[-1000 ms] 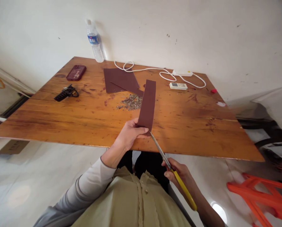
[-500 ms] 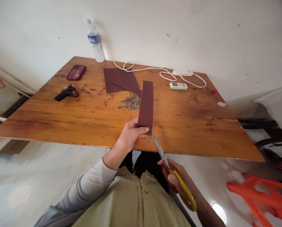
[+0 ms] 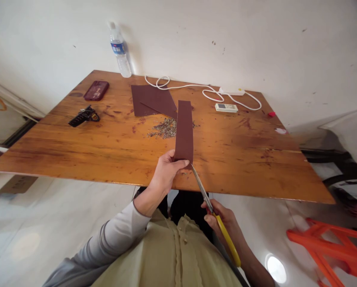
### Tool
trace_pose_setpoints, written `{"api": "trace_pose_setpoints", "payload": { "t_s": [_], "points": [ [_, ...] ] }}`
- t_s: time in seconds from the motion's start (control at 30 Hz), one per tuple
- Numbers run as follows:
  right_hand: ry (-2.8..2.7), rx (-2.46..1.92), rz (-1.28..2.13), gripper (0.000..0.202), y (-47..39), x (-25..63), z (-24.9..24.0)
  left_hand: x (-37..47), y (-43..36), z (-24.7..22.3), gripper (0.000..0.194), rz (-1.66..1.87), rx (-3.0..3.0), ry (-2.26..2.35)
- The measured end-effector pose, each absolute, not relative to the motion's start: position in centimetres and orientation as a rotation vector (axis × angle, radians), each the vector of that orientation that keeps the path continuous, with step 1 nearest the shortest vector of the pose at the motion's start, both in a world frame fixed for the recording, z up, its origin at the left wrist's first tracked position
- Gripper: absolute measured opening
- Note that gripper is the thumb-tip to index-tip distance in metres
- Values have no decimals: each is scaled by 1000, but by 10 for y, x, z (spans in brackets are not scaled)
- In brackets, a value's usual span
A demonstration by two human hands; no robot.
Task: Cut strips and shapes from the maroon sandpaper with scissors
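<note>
A long strip of dark maroon sandpaper-like sheet (image 3: 184, 127) stands up from my left hand (image 3: 165, 169), which pinches its near end between thumb and fingers. My right hand (image 3: 223, 221) is closed around the yellow handle of large scissors (image 3: 201, 187). The blade tips touch the strip's lower right corner, beside my left thumb. Behind the strip lies a pile of small dark clippings (image 3: 164, 128), partly hidden by it. Larger maroon sheets (image 3: 150, 99) lie flat farther back, one narrow piece overlapping the other.
On the wooden table (image 3: 121, 155) are a phone (image 3: 96, 91), a black hair clip (image 3: 84, 116), a water bottle (image 3: 120, 52), a white power strip (image 3: 232, 91) with its cable, and a remote control (image 3: 226, 108). An orange stool (image 3: 324, 251) stands on the floor at right.
The scissor handles have turned and come closer together, with the red inner part hidden now. The strip's top has tipped slightly left. My left hand keeps its pinch.
</note>
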State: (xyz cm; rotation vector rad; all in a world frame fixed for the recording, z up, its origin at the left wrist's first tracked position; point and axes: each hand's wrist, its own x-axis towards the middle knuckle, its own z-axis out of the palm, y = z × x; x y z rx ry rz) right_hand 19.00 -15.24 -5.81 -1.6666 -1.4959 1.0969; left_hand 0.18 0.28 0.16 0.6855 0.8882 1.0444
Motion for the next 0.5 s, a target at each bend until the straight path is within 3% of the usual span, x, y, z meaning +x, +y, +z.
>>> {"api": "trace_pose_setpoints", "payload": {
  "t_s": [0.33,0.5],
  "points": [
    [-1465,-1668,1086,47,-146,188,-60,1,5,1,32,1076,657,946],
    [-1501,-1621,1134,66,-146,198,-76,-2,9,-4,29,1074,716,930]
  ]
}}
